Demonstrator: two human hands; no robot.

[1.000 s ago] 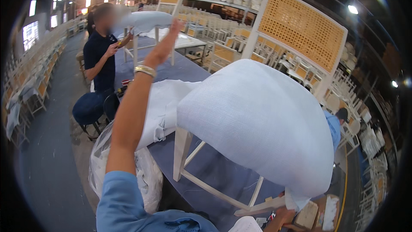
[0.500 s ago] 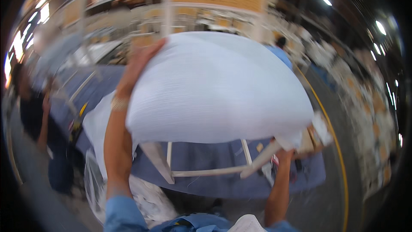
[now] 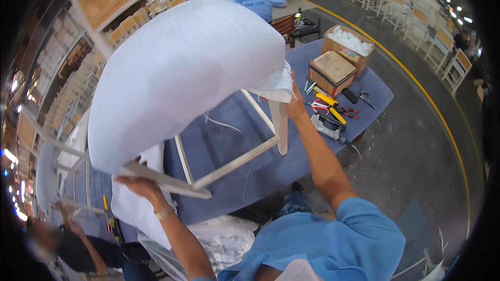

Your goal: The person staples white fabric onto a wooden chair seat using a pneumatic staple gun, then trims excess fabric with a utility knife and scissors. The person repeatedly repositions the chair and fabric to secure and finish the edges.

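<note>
A chair with a seat and back wrapped in white ribbed fabric (image 3: 187, 67) stands tilted in front of me, on cream wooden legs. My left hand (image 3: 139, 186) holds the near left chair leg (image 3: 174, 181) just below the fabric, its fingers partly behind the wood. At the top of the right chair leg (image 3: 279, 127), my right hand (image 3: 297, 105) grips the corner where the fabric edge bunches; some of its fingers are hidden. Loose white cloth (image 3: 136, 205) hangs below the chair on the left.
The blue-grey table (image 3: 229, 164) bears pliers, scissors and a staple gun (image 3: 330, 127) at right, beside two cardboard boxes (image 3: 333, 67). A person in blue (image 3: 258, 1) sits beyond; another person in dark clothes (image 3: 83, 250) works at lower left. A plastic bag (image 3: 224, 237) lies below.
My left hand has come down from the fabric's upper left side to the left leg. My right hand stays at the right corner. The view has swung, and the chair appears tilted.
</note>
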